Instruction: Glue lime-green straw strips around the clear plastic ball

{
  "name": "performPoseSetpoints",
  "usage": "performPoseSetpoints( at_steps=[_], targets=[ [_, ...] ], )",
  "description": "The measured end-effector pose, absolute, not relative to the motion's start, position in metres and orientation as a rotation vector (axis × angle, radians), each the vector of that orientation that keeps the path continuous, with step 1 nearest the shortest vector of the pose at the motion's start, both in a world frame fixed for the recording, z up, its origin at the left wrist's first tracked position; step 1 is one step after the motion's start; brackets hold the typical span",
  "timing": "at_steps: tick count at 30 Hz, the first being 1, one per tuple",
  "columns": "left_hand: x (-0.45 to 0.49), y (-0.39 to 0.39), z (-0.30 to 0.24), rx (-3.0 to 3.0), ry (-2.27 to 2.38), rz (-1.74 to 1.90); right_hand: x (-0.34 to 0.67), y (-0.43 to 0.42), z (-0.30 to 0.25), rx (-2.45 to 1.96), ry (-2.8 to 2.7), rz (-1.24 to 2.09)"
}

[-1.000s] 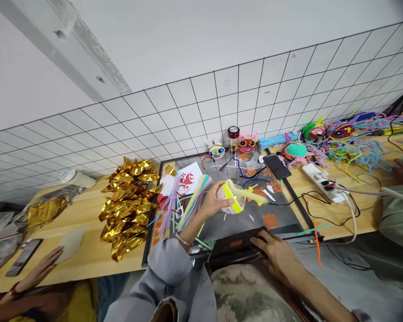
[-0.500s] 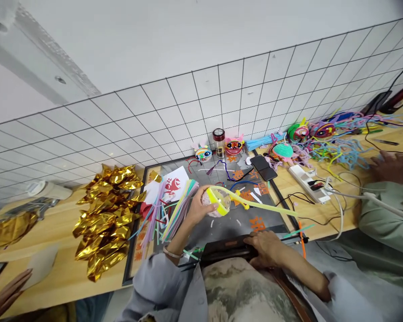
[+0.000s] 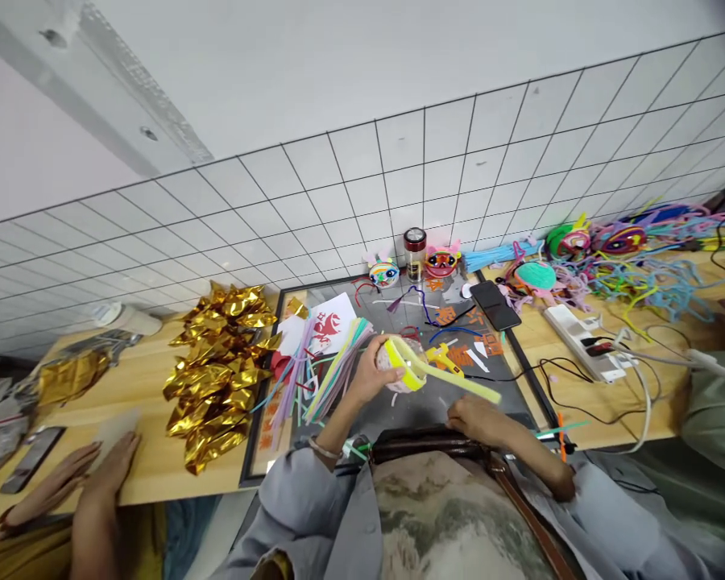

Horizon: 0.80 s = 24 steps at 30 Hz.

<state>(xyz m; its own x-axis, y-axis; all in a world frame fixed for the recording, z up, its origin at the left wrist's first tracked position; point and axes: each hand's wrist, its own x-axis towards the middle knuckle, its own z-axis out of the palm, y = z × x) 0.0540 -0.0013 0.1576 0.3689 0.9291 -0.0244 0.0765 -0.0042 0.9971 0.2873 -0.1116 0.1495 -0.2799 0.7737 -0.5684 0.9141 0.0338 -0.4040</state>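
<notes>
Here, left hand (image 3: pixel 370 377) fingers curled round ball (image 3: pixel 399 369), yellow pipe cleaner (image 3: pixel 459 383) wrapped loosely; right hand (image 3: pixel 478 419) flat, fingers together, empty. Loose tail may unwind if grip slackens

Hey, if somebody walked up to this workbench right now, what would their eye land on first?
Probably the heap of shiny gold foil on the wooden bench, left of the dark mat. Next, the left hand above that mat, gripping a small ball wound with a neon-yellow pipe cleaner. At far right lies a bright tangle of pipe cleaners.
</notes>
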Motion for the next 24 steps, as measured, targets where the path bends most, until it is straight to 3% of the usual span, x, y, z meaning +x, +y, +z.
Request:
performPoseSetpoints(
  at_steps=[10,24],
  targets=[
    [0.043,0.0,0.146,1.334,1.021,0.925,0.285,-0.069,0.105,2.301,1.755,-0.701],
    [0.04,0.003,0.131,1.335,1.018,0.937,0.27,-0.043,0.063,2.456,1.756,-0.484]
  ],
)
